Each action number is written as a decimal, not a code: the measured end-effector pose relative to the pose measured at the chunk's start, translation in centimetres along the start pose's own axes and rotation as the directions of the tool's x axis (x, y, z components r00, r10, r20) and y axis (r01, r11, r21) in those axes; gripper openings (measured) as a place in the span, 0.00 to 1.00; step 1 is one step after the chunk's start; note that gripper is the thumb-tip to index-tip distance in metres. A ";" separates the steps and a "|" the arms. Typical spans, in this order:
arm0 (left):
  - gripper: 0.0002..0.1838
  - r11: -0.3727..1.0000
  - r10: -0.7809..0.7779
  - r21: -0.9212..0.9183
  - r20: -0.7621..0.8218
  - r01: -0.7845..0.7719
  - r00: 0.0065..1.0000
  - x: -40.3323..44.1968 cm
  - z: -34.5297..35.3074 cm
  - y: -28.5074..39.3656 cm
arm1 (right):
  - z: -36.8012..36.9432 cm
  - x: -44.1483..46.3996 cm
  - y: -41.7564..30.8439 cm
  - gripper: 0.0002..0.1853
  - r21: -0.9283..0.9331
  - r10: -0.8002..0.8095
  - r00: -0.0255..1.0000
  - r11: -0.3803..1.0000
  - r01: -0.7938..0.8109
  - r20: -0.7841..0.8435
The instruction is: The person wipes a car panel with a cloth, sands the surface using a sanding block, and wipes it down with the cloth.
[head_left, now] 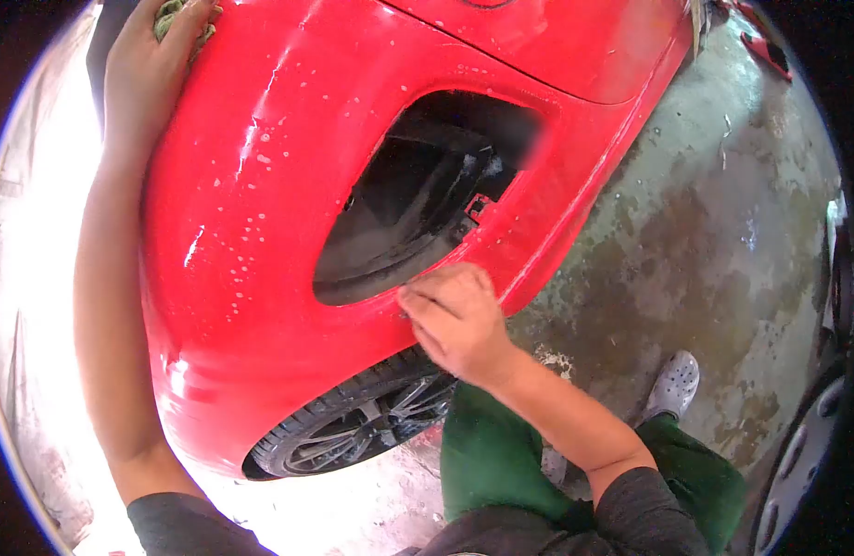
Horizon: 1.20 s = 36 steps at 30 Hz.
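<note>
A red car body panel (251, 120) with water drops fills the middle of the head view. At the top left, my left hand (149, 69) is closed round a crumpled greenish cloth (164, 20) and rests against the panel. My right hand (459, 315) is at the lower edge of a dark opening (380, 218) in the panel, fingers curled together. Whether anything sits between those fingers is hidden. Inside the opening, dark inner parts and a small red bracket (479, 208) show.
Below the panel sits a wheel (371, 422) with dark spokes. Wet, stained concrete floor (686, 232) lies to the right, where my foot in a grey clog (675, 382) stands. Another wheel (802, 454) is at the far right edge. A red piece (768, 56) lies at the top right.
</note>
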<state>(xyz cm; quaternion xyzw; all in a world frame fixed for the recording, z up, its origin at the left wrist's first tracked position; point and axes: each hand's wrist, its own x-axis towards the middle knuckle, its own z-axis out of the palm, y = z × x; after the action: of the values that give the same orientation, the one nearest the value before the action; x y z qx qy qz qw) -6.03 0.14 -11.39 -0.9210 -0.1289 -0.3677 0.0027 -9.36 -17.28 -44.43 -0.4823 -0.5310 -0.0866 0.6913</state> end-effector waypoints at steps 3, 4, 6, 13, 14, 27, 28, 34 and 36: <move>0.05 1.000 0.000 -0.020 -0.005 0.000 1.000 0.1 0.1 -0.5 | 2.3 1.0 -2.9 0.16 0.117 -0.028 0.996 0.992 0.038 -0.090; 0.05 0.999 -0.039 0.005 -0.009 0.039 0.999 0.5 -0.3 -0.8 | 2.0 1.3 -3.1 0.17 0.126 -0.022 0.997 0.991 0.031 -0.070; 0.05 0.998 -0.051 0.035 -0.008 0.051 0.999 0.7 -0.2 -0.9 | 1.5 2.1 -3.3 0.21 0.152 -0.014 0.999 0.988 0.019 -0.038; 0.08 1.000 0.004 0.008 0.033 -0.004 0.999 0.5 -0.5 -0.8 | -0.9 -0.4 2.5 0.21 -0.149 -0.003 0.999 0.989 -0.004 -0.047; 0.08 1.000 0.024 -0.015 0.049 -0.024 0.998 0.4 -0.5 -1.1 | -0.9 0.0 1.2 0.20 -0.124 0.024 0.999 0.992 -0.027 -0.023; 0.22 0.980 -0.016 0.198 0.097 -0.003 0.995 1.5 -2.9 -4.2 | -4.1 -1.4 7.4 0.16 -0.274 -0.041 0.999 0.961 0.040 0.003; 0.22 0.963 0.029 0.265 0.085 -0.050 0.996 1.5 -2.9 -3.7 | -3.1 -1.9 6.1 0.16 -0.244 -0.037 0.999 0.969 0.034 -0.008; 0.23 0.942 0.045 0.328 0.087 -0.071 0.995 1.6 -2.5 -3.0 | -4.8 -1.5 8.0 0.17 -0.294 -0.120 0.992 0.947 0.128 0.046; 0.22 0.933 0.037 0.354 0.077 -0.062 0.996 1.5 -2.5 -2.7 | -6.5 -1.0 11.3 0.18 -0.431 -0.104 0.994 0.898 0.087 -0.015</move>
<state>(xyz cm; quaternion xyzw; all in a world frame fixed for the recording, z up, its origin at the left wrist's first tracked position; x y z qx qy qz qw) -7.30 2.84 -8.80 -0.9203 -0.1702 -0.3062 0.1741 1.60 -16.68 -51.58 -0.5945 -0.5089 -0.2442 0.5727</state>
